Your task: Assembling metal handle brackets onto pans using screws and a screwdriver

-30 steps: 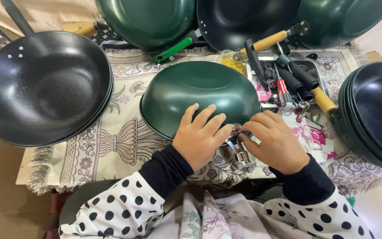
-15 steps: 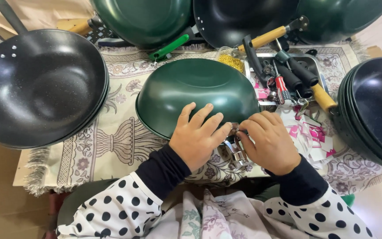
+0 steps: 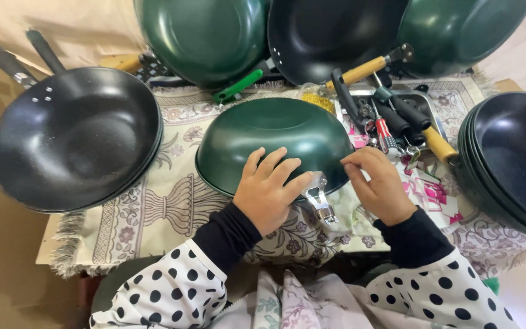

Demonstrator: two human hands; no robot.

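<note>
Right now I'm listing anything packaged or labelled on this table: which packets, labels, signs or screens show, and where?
Clear bag: behind the upturned green pan, beside the metal tray; small, holds yellow pieces.
Pink-and-white wrapper: on the cloth right of the right hand; flat, crumpled, print too small to tell.
No signs or screens.

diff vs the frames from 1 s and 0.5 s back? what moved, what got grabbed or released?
The right hand moved off the metal handle bracket to the rim of the upturned green wok, leaving the bracket uncovered. The left hand stayed flat on the wok's near side. Nothing was newly gripped. The black wok, the patterned cloth and the tool tray kept their places.
</note>
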